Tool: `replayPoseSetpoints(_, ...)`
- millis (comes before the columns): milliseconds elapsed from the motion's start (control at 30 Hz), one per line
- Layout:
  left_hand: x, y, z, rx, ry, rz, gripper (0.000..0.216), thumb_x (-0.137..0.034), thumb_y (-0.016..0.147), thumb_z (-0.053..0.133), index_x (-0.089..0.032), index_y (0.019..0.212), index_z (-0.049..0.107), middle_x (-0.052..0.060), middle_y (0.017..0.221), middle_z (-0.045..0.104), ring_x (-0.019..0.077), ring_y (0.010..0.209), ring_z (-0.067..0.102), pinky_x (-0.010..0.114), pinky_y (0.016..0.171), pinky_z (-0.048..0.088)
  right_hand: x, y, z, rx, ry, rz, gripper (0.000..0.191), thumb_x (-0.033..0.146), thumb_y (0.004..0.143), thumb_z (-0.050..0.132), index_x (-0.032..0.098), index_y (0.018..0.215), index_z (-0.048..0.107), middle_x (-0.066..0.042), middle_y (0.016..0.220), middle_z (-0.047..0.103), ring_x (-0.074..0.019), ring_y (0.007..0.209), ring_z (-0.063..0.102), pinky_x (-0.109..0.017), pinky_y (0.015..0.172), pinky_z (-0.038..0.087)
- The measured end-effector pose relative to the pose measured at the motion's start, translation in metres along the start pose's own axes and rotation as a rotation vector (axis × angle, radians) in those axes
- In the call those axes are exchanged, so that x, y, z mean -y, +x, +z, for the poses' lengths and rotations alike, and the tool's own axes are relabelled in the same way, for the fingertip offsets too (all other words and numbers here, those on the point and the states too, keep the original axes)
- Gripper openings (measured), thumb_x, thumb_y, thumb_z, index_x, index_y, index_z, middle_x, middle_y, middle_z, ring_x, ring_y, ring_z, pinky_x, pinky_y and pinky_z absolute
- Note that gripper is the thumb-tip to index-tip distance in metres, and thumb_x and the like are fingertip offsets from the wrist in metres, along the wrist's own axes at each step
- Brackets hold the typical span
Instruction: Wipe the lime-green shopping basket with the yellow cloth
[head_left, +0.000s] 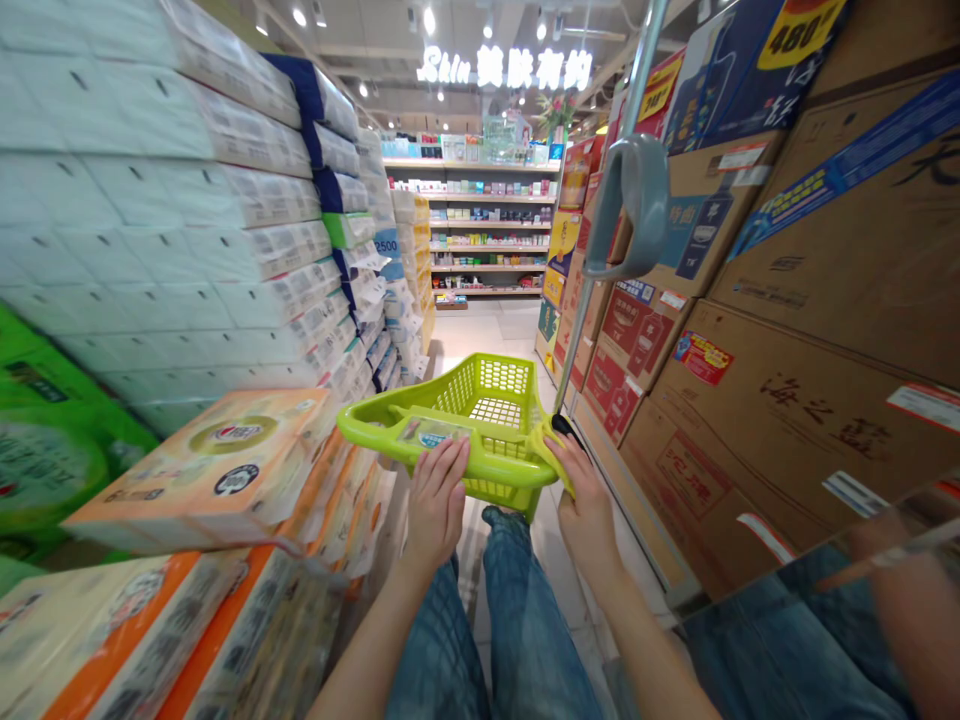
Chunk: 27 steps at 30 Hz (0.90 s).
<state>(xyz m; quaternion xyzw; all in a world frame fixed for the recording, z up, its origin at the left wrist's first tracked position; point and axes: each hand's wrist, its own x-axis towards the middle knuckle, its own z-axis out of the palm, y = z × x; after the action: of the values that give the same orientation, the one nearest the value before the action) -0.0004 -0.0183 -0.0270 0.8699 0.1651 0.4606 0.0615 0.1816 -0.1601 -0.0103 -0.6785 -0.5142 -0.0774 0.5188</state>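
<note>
A lime-green shopping cart (pixel 504 375) with a lattice basket stands in front of me in the aisle. My left hand (pixel 437 490) lies over its thick front handle bar, fingers curled on it beside a small label. At the right end of that bar, my right hand (pixel 581 490) is closed on a yellow cloth (pixel 546 448). A black grip (pixel 568 428) shows by its fingers. From there a thin metal pole (pixel 576 345) slants up past a grey loop handle (pixel 628 207). Whether the right hand also holds the pole or cart is hidden.
White tissue packs (pixel 150 200) are piled high on the left, with orange packs (pixel 232 450) lower and nearer. Stacked cartons (pixel 810 400) wall the right side. Tiled floor (pixel 480 325) leads to product shelves (pixel 487 225). Blurred denim (pixel 810 640) appears at lower right.
</note>
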Motion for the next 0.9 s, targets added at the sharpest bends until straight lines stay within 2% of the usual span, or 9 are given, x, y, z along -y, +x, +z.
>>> replayPoseSetpoints(67,0.0,0.0,0.001,-0.017,0.003,-0.001,0.052,-0.019,0.1,0.029,-0.021,0.151,0.033,0.01,0.146,0.051,0.0222,0.142,0.036,0.047,0.118,0.023,0.027,-0.009,0.011,-0.021,-0.17,-0.026,0.074,-0.007,0.074,0.032,0.02,0.139,0.055,-0.005,0.147,0.052,-0.021,0.146,0.032,-0.049,0.12,0.029)
replayPoseSetpoints(167,0.001,0.001,0.001,-0.017,0.006,0.008,0.052,-0.019,0.1,0.029,-0.02,0.151,0.034,0.01,0.145,0.052,0.0222,0.141,0.036,0.047,0.118,0.023,0.066,-0.012,0.03,0.054,-0.338,-0.096,0.07,-0.007,0.078,0.035,0.019,0.139,0.054,-0.004,0.145,0.055,-0.0242,0.142,0.037,-0.049,0.118,0.031)
replayPoseSetpoints(300,0.002,0.001,0.0,-0.002,0.015,0.018,0.052,-0.018,0.1,0.03,-0.02,0.151,0.034,0.01,0.146,0.051,0.0216,0.142,0.035,0.046,0.119,0.022,0.091,0.001,0.048,0.179,-0.401,-0.131,0.063,-0.004,0.08,0.045,0.015,0.14,0.053,-0.009,0.146,0.053,-0.0279,0.137,0.044,-0.049,0.115,0.036)
replayPoseSetpoints(400,0.002,0.0,-0.002,0.005,0.016,0.023,0.052,-0.018,0.099,0.031,-0.021,0.151,0.033,0.01,0.147,0.05,0.0214,0.143,0.035,0.045,0.119,0.022,0.087,-0.004,0.044,0.201,-0.387,-0.18,0.068,-0.005,0.079,0.043,0.016,0.143,0.049,-0.007,0.15,0.049,-0.0263,0.14,0.04,-0.049,0.116,0.036)
replayPoseSetpoints(533,0.0,0.001,-0.004,0.011,-0.008,0.018,0.053,-0.019,0.1,0.03,-0.021,0.152,0.031,0.01,0.147,0.05,0.0222,0.142,0.036,0.047,0.118,0.025,0.053,-0.022,0.019,0.146,-0.238,-0.209,0.081,-0.009,0.076,0.033,0.025,0.148,0.042,-0.002,0.153,0.045,-0.0198,0.147,0.03,-0.049,0.12,0.03)
replayPoseSetpoints(600,-0.001,0.001,-0.004,0.02,-0.012,0.005,0.053,-0.02,0.1,0.03,-0.022,0.152,0.031,0.01,0.147,0.05,0.0223,0.142,0.036,0.048,0.118,0.024,0.028,-0.021,0.007,0.068,-0.113,-0.139,0.082,-0.008,0.074,0.032,0.026,0.148,0.044,-0.003,0.154,0.044,-0.0193,0.148,0.029,-0.05,0.121,0.028)
replayPoseSetpoints(733,-0.002,0.003,-0.003,0.019,-0.019,-0.011,0.053,-0.019,0.1,0.029,-0.022,0.153,0.03,0.009,0.148,0.05,0.0221,0.142,0.036,0.049,0.118,0.024,-0.007,-0.003,-0.002,-0.018,0.081,0.017,0.078,-0.004,0.069,0.035,0.025,0.138,0.056,-0.004,0.146,0.053,-0.0192,0.14,0.044,-0.048,0.119,0.033)
replayPoseSetpoints(800,-0.003,0.003,-0.002,0.016,-0.021,-0.014,0.053,-0.019,0.1,0.029,-0.022,0.153,0.03,0.01,0.148,0.049,0.0222,0.142,0.036,0.049,0.118,0.024,-0.003,0.0,0.002,-0.033,0.063,0.041,0.078,-0.005,0.068,0.034,0.024,0.138,0.056,-0.004,0.145,0.054,-0.0191,0.139,0.044,-0.048,0.119,0.033)
replayPoseSetpoints(900,-0.004,0.002,-0.002,0.016,-0.015,-0.021,0.053,-0.019,0.1,0.029,-0.022,0.153,0.03,0.01,0.148,0.049,0.0223,0.142,0.036,0.049,0.118,0.024,0.027,-0.009,0.015,-0.052,-0.126,-0.003,0.077,-0.006,0.072,0.033,0.022,0.141,0.052,-0.005,0.147,0.051,-0.0203,0.145,0.035,-0.05,0.121,0.029)
